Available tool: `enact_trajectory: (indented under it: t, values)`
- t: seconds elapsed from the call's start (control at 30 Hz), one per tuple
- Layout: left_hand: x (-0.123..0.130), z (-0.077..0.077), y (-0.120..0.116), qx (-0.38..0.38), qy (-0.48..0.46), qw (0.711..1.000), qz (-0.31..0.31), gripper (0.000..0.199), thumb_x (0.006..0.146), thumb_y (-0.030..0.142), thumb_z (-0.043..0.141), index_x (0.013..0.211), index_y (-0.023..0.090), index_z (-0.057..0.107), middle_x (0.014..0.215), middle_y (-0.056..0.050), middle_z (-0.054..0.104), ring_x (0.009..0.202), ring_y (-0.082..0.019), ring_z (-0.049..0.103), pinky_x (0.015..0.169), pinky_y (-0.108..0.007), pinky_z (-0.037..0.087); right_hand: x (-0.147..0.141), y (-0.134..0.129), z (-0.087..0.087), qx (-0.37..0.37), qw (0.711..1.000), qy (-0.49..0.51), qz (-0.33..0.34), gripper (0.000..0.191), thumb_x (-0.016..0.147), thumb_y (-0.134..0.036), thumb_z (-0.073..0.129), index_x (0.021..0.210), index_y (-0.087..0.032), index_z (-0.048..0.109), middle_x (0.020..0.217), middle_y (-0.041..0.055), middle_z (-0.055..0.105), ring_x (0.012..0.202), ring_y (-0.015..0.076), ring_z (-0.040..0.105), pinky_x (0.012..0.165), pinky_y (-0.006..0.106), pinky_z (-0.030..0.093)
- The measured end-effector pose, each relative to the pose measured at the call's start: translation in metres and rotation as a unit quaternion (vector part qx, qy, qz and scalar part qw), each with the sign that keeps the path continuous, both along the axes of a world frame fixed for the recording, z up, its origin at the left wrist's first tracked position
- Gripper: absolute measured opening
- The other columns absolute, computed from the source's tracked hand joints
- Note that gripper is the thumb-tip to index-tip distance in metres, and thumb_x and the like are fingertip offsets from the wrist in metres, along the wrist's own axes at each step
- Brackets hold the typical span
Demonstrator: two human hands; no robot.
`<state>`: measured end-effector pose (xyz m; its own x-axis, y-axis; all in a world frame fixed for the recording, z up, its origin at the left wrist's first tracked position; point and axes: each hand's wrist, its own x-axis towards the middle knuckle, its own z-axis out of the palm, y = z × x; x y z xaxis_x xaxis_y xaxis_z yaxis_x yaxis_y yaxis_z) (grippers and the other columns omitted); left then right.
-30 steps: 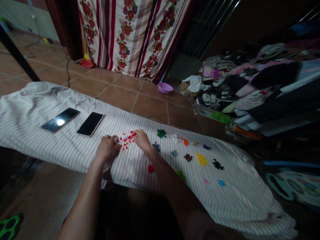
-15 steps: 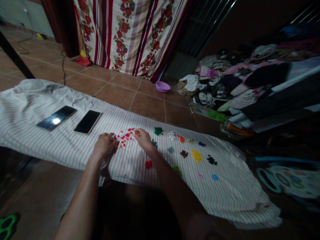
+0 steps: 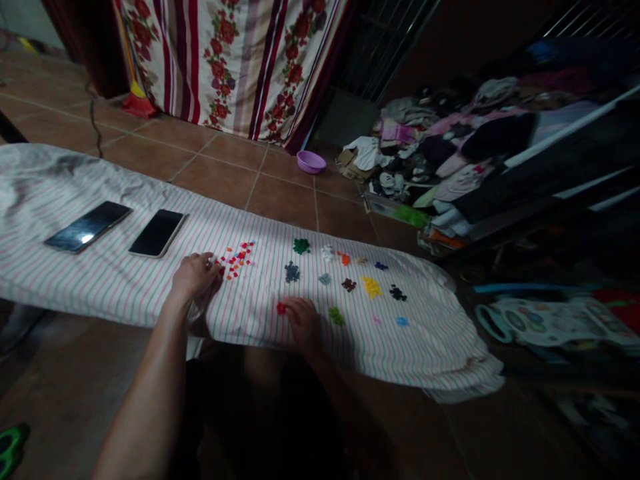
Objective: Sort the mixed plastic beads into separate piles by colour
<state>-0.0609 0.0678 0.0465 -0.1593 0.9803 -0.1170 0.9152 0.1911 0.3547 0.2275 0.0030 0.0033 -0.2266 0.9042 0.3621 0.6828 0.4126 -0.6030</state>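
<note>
On the striped cloth, a mixed scatter of small red, orange, pink and white pieces (image 3: 236, 261) lies just right of my left hand (image 3: 195, 275). That hand's fingers are curled at the edge of the scatter, and whatever is in them is too small to make out. My right hand (image 3: 303, 321) is lowered over the small red pile (image 3: 281, 309), fingertips pinched at it and partly covering it. Around it are sorted piles: dark grey (image 3: 292, 271), dark green (image 3: 301, 246), lime green (image 3: 335, 315), brown (image 3: 349, 285) and yellow (image 3: 371, 287).
Two phones, one (image 3: 89, 227) farther left and another (image 3: 158, 233), lie left of my hands. White (image 3: 327, 253), orange (image 3: 344, 258), black (image 3: 398, 293) and blue (image 3: 402, 321) piles sit to the right. A purple basin (image 3: 311, 162) stands on the tiled floor beyond.
My right hand has moved from the mixed scatter towards me and to the right, onto the red pile. My left hand stays by the scatter. The view has shifted slightly.
</note>
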Motion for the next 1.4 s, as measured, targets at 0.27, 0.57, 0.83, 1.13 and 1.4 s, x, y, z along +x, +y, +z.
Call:
enact_trajectory:
  t: [0.27, 0.57, 0.83, 1.13, 1.4]
  values:
    - [-0.004, -0.005, 0.000, 0.012, -0.020, 1.000, -0.008, 0.053, 0.084, 0.047, 0.042, 0.121, 0.013, 0.057, 0.103, -0.013, 0.066, 0.094, -0.022, 0.061, 0.087, -0.033, 0.046, -0.009, -0.001, -0.011, 0.024, 1.000, -0.006, -0.002, 0.021, 0.089, -0.024, 0.050, 0.101, -0.023, 0.068, 0.107, 0.0071, 0.067, 0.105, 0.0198, 0.057, 0.095, 0.042, 0.045]
    - [-0.003, -0.005, 0.000, 0.010, -0.034, 0.999, 0.006, 0.050, 0.084, 0.045, 0.042, 0.120, 0.015, 0.058, 0.103, -0.011, 0.067, 0.095, -0.020, 0.060, 0.088, -0.033, 0.045, -0.010, 0.003, -0.013, 0.030, 0.999, -0.018, 0.017, 0.014, 0.087, -0.025, 0.056, 0.091, -0.023, 0.069, 0.098, 0.0063, 0.065, 0.099, 0.0201, 0.057, 0.089, 0.039, 0.048]
    - [-0.001, -0.003, -0.001, 0.024, -0.015, 1.000, 0.003, 0.048, 0.084, 0.045, 0.043, 0.119, 0.016, 0.059, 0.101, -0.012, 0.067, 0.092, -0.020, 0.060, 0.085, -0.031, 0.046, -0.011, 0.008, -0.001, 0.056, 0.998, -0.002, 0.029, 0.014, 0.087, -0.025, 0.055, 0.089, -0.024, 0.069, 0.102, 0.0071, 0.065, 0.101, 0.0209, 0.057, 0.089, 0.040, 0.047]
    - [0.003, 0.002, -0.001, 0.014, -0.008, 1.000, 0.005, 0.043, 0.085, 0.040, 0.042, 0.113, 0.015, 0.063, 0.104, -0.013, 0.065, 0.097, -0.023, 0.059, 0.086, -0.033, 0.045, -0.063, 0.113, 0.024, -0.009, 0.999, -0.029, 0.036, 0.024, 0.085, -0.020, 0.050, 0.102, -0.020, 0.067, 0.094, 0.0060, 0.061, 0.082, 0.0156, 0.059, 0.078, 0.028, 0.048]
    - [0.002, 0.003, 0.000, 0.003, -0.009, 1.000, 0.005, 0.042, 0.085, 0.040, 0.042, 0.114, 0.017, 0.062, 0.102, -0.011, 0.065, 0.095, -0.020, 0.060, 0.085, -0.030, 0.045, -0.112, 0.173, 0.016, -0.087, 0.985, -0.147, -0.005, 0.020, 0.082, -0.014, 0.053, 0.092, -0.022, 0.069, 0.087, 0.0049, 0.059, 0.079, 0.0158, 0.055, 0.073, 0.025, 0.043]
